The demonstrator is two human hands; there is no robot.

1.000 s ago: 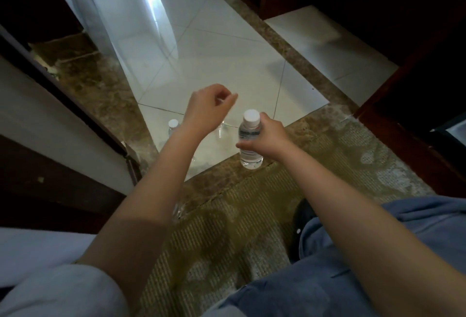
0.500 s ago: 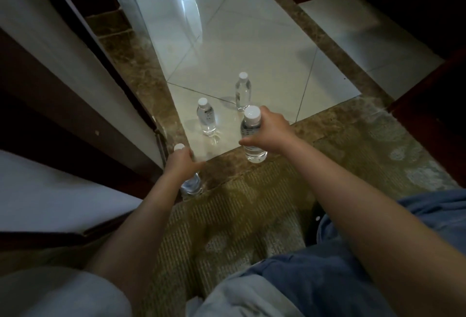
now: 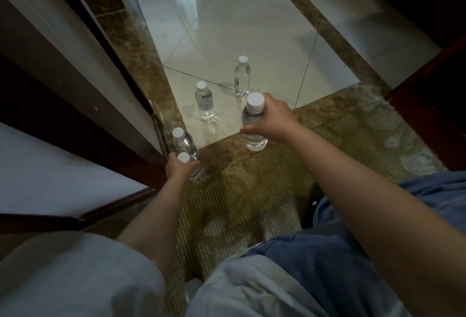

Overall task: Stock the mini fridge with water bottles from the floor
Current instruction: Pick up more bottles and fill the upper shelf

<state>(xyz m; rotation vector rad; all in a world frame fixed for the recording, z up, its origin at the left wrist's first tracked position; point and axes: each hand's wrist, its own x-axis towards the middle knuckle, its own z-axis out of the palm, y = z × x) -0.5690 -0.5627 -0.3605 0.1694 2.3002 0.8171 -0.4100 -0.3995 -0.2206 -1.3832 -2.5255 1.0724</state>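
Several clear water bottles with white caps are in view. My right hand is wrapped around one bottle, held upright just above the brown marble strip. My left hand grips a second bottle low by the corner of the dark cabinet. Another bottle stands right behind that one, touching or nearly touching it. Two more bottles stand free on the white tile, one at the near left and one farther back. The mini fridge is not visible.
A dark wooden cabinet edge and white panel run along the left. Patterned carpet lies under my knees, with a brown marble border before the glossy white tiles. Dark furniture closes the right side.
My left hand dropped from above the bottles down to the left and closed on a bottle by the cabinet corner. The right hand kept its bottle. The camera tilted down.
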